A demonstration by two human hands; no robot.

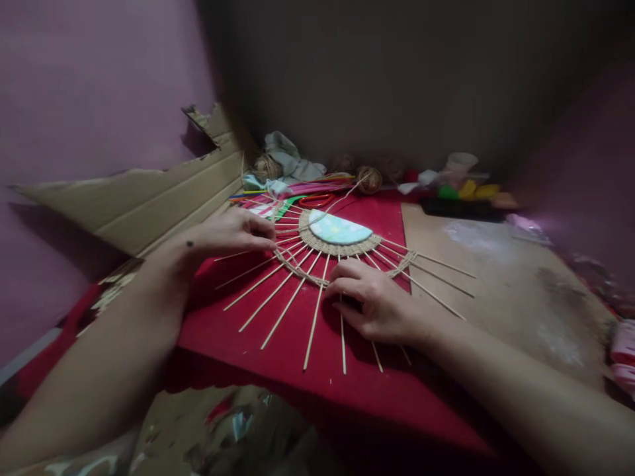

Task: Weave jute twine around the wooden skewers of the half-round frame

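Observation:
A half-round woven piece (337, 249) lies with a pale blue-green, patterned half disc (340, 228) at its centre. Thin wooden sticks (282, 311) fan outward from its braided edge. Farther out, a loop of twine (302, 274) runs in and out across the sticks. My left hand (243, 228) is at the left end of this twine, fingertips pinched together on it. Over the front sticks, my right hand (367, 301) is curled with fingers and thumb closed at the twine. My palm hides part of the sticks and twine there.
A red cloth (223, 337) covers part of the board. Behind lie twine balls (370, 180), red-handled scissors (317, 200), coloured strips and a grey cloth (292, 155). Folded cardboard (163, 205) leans at left. A dark tray (461, 208) with colourful items sits back right, near a cup (461, 164).

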